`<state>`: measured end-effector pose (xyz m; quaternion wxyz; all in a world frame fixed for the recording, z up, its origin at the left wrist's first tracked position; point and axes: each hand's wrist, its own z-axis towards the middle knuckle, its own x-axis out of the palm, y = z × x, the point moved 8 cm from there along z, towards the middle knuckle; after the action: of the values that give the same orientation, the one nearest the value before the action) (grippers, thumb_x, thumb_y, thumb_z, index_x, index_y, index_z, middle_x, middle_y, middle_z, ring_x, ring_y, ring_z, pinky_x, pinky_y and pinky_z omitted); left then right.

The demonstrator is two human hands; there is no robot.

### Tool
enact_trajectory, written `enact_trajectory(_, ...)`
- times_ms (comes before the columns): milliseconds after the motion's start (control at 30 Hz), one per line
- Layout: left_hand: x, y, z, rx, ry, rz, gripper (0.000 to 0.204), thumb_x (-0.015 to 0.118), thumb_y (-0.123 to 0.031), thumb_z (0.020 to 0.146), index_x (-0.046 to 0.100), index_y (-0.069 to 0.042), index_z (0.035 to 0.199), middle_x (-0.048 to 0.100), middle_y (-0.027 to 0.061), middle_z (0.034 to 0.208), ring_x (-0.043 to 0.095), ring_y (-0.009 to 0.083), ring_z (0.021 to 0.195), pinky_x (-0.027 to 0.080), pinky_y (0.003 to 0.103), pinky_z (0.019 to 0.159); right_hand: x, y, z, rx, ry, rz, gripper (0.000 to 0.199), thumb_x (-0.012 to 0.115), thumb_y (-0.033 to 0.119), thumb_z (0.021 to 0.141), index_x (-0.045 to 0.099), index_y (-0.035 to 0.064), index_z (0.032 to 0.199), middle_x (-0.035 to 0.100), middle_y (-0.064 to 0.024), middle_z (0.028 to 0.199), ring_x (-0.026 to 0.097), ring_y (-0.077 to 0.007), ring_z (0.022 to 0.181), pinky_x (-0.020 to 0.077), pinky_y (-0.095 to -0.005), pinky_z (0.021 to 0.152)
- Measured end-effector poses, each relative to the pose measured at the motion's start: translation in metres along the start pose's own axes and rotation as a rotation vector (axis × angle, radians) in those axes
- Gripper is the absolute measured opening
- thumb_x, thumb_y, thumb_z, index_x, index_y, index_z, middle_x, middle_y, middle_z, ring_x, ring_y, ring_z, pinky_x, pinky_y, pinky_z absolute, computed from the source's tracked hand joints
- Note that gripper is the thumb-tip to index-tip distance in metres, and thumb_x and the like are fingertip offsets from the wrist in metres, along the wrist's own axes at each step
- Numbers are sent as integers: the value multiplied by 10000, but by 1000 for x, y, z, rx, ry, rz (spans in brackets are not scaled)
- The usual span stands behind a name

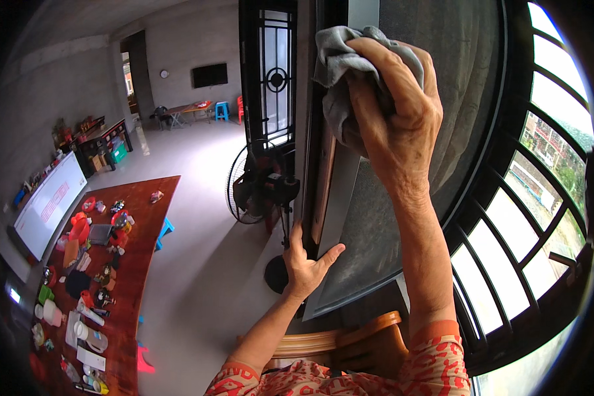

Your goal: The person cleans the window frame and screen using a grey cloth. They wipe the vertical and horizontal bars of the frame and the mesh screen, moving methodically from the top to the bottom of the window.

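The right hand (406,105) is raised high, its grip closed over a bunched, soft grey cloth (340,69). The cloth lies against the upper part of a tall, dark frame edge (315,171), with loose folds spilling past the fingers. It is probably bunched this way so that the fingers can press a thick pad while securing the fabric.

The left hand (307,270) is lower, at the same frame. Its grip is spread wide, with the thumb stretched to one side and a finger pointing up along the edge; no loose object shows in it. That placement looks meant for steadying, though I cannot tell how hard it presses. A broad, dark grey panel (366,237) extends to the right of the frame, toward a black-barred window (508,218).

Counted: 2 hands, 1 cloth, 1 black round-caged fan (274,188) beyond the frame, and 1 curved, varnished wooden chair back (369,340) below. Farther off are 1 round white wall clock (164,74), 1 flat black screen (209,76) and 2 bright blue stools, 1 near the far wall (222,111) and 1 beside the long, red-brown wooden counter (145,237). The crowded small items on the counter overlap too much to count.
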<state>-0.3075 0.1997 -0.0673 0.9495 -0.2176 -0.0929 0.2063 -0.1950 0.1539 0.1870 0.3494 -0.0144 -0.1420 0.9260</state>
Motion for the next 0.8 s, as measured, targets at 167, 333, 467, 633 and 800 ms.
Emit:
enact_trajectory(167,2,7,-5,-20,-12,-44,767,849,-226,715,400,55,1270,664,183,967,683,265,845,550,346,752,-2,-1,-21,117,25,10,339,644,66,812,663,162,1136,585,-111,1027,632,-220,902,542,-317,707)
enact_trajectory(333,-1,-1,2,24,-10,8,786,858,-238,702,401,59,1268,668,178,971,683,256,842,551,345,745,-9,10,-66,237,-4,16,406,624,-5,778,630,86,1173,575,-187,1087,607,-322,990,497,-392,842)
enact_trajectory(467,-4,2,0,13,-26,41,791,856,-281,701,414,48,1268,661,147,938,667,245,795,545,339,711,-9,27,-112,332,21,10,500,613,-99,733,615,73,1203,573,-193,1115,593,-328,1026,488,-392,866)
enact_trajectory(633,-1,7,-2,-9,-31,-33,756,846,-303,713,438,26,1257,647,118,893,642,240,738,532,324,670,-6,38,-119,174,66,-57,419,636,-57,674,679,52,1076,567,-181,1084,573,-312,1010,502,-388,834)
enact_trajectory(800,-2,10,7,19,-8,28,773,844,-305,713,420,35,1263,663,174,952,680,288,837,550,355,724,10,19,-84,91,108,-107,403,645,24,747,668,111,1140,600,-140,1073,559,-299,1023,519,-402,818)
